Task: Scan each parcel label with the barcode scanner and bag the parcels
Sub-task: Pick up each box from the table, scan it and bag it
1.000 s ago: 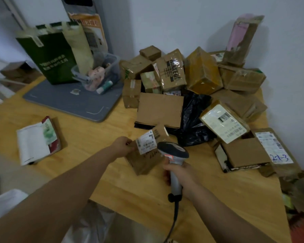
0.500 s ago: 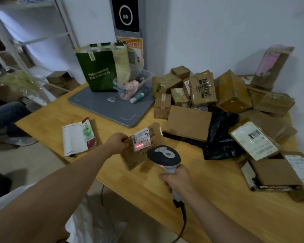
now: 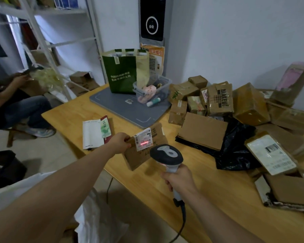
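Over the near edge of the wooden bench [image 3: 218, 199], the left hand [image 3: 120, 142] pinches a small brown parcel [image 3: 144, 146] by its left edge, its fingers curled on the cardboard, while the right hand [image 3: 180, 179] wraps its fingers around the barcode scanner [image 3: 167, 156], whose red line falls across the parcel's white label [image 3: 143, 139].

Wooden table [image 3: 209, 199], parcel pile [image 3: 244, 109], grey mat [image 3: 123, 107]

Brown parcel [image 3: 146, 148], white label [image 3: 144, 140] w/ red line; green bag [image 3: 120, 72].
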Demonstrator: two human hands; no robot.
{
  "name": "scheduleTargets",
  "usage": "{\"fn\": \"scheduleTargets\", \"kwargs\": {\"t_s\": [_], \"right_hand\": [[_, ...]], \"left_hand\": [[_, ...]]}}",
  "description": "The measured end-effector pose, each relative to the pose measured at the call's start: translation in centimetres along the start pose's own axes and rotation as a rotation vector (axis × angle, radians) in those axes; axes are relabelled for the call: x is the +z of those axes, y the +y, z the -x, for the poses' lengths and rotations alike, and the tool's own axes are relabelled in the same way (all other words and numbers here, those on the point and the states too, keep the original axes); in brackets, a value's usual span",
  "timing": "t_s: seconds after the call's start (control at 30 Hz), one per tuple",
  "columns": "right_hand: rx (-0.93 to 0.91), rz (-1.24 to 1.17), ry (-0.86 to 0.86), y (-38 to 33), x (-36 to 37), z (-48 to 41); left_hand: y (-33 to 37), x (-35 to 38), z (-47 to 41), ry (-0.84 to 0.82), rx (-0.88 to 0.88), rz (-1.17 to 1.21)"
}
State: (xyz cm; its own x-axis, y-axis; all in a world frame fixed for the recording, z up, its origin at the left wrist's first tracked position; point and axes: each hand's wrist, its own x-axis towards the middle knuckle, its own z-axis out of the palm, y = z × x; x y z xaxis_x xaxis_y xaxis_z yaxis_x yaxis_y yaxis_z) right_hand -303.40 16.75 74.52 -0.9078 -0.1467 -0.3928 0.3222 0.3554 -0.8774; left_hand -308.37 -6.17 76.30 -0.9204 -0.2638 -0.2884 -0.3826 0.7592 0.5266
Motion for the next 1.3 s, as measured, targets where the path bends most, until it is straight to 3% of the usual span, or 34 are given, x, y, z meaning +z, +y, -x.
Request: {"fn": "scheduleTargets", "kwargs": {"t_s": [0.4, 0.6, 0.8, 0.93, 1.2, 1.3], "right_hand": [[-0.051, 0.023, -0.101, -1.1, 2.7, 0.1], [-0.003, 0.042, -0.198, -1.4, 6.3, -0.3], [0.031, 0.118, -0.343, -1.7, 11.8, 0.2], [0.066, 0.175, -0.443, -1.6, 16.1, 0.6], [0.208, 0.304, -0.546, -1.2, 22.9, 1.0], [0.233, 0.328, -0.552, -1.1, 24.0, 1.0]], "left_hand": [[-4.0, -1.2, 1.9, 0.069, -0.167, 0.162], [-10.8, -0.1, 5.1, 0.203, -0.533, 0.833], [-20.0, 1.4, 9.9, 0.408, -0.777, 0.909], [-25.6, 2.2, 13.1, 0.558, -0.909, 1.176], [-32.2, 1.6, 15.6, 0.737, -1.066, 1.310], [-34.3, 1.7, 15.0, 0.714, -0.992, 1.223]]}}
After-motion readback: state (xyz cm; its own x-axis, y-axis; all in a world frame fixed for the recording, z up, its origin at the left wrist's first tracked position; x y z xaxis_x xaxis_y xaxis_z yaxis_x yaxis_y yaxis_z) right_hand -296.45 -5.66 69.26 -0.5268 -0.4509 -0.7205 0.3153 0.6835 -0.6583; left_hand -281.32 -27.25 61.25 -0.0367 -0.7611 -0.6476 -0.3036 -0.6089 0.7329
